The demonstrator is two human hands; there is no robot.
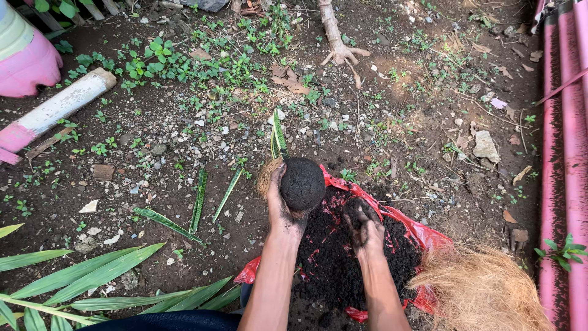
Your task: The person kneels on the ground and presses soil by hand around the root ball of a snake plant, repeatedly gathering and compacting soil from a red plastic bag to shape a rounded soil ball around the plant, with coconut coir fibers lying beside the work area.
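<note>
Soil ball (302,182) upright, leaves (278,140) skyward.

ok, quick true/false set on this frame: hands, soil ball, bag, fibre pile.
1. The left hand holds a dark soil ball with a green leaf cutting sticking out. True.
2. The right hand holds a trowel. False: it is bare, resting in the dark soil.
3. The soil lies on a blue tarp. False: a red plastic bag.
4. A brown fibre pile sits right of the bag. True.
5. Loose leaf cuttings lie on the ground. True.
</note>
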